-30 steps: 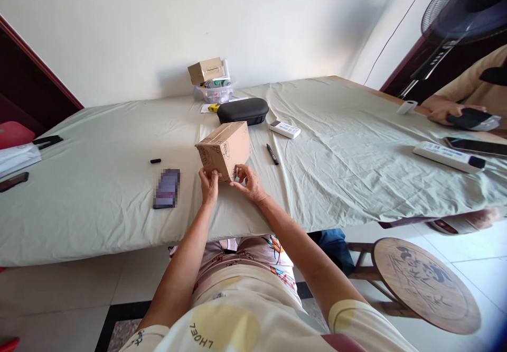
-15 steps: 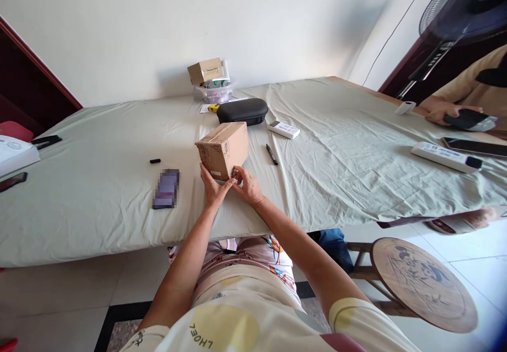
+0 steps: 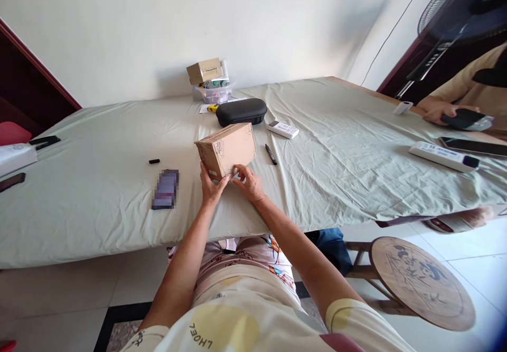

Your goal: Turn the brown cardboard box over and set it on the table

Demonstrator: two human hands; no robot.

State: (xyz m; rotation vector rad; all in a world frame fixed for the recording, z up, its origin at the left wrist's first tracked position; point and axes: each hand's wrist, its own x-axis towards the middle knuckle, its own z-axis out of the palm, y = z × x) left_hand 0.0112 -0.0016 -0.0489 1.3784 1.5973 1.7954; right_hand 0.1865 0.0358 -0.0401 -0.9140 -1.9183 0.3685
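A small brown cardboard box (image 3: 225, 148) with drawings on its sides stands on the grey-green tablecloth (image 3: 99, 193) near the table's front edge. My left hand (image 3: 212, 188) holds its near lower-left corner, fingers pressed against the front face. My right hand (image 3: 247, 182) grips the near lower-right edge, fingertips on the box. Both forearms reach up from my lap.
A phone (image 3: 165, 188) lies left of the box, a black pen cap (image 3: 154, 160) beyond it, a black marker (image 3: 271, 154) to the right. Behind are a black case (image 3: 241, 111), a white remote (image 3: 282, 129) and a tub with a second box (image 3: 205, 70). Another person's hand (image 3: 439, 111) is at far right; a round stool (image 3: 422, 280) stands on the floor.
The box has turned slightly on the cloth, its long side swinging rightward. My left hand shifted from the front face to the lower-left corner; my right hand stayed on the lower-right edge.
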